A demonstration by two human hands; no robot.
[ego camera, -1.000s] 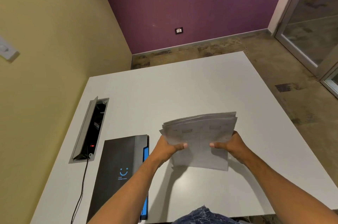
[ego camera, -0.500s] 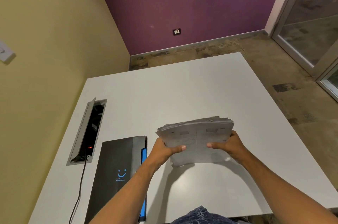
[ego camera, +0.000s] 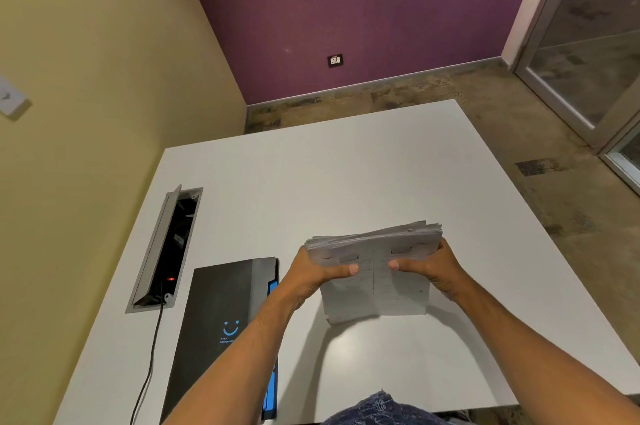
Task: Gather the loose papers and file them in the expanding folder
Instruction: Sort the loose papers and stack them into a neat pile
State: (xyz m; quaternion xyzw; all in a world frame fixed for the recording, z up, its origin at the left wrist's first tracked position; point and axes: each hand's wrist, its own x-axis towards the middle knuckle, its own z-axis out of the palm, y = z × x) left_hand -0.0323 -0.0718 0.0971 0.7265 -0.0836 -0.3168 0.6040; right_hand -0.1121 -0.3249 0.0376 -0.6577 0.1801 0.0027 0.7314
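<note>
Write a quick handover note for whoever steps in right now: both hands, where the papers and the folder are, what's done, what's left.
Left hand: grips the left edge of the paper stack, thumb on top.
Right hand: grips the right edge the same way.
Paper stack: gathered, held above the white table, top edges uneven.
Expanding folder: flat on the table under the left forearm, closed as far as can be seen.
Done: papers collected; no loose sheets visible on the table.
Left: square the stack, open the folder, file the papers.
</note>
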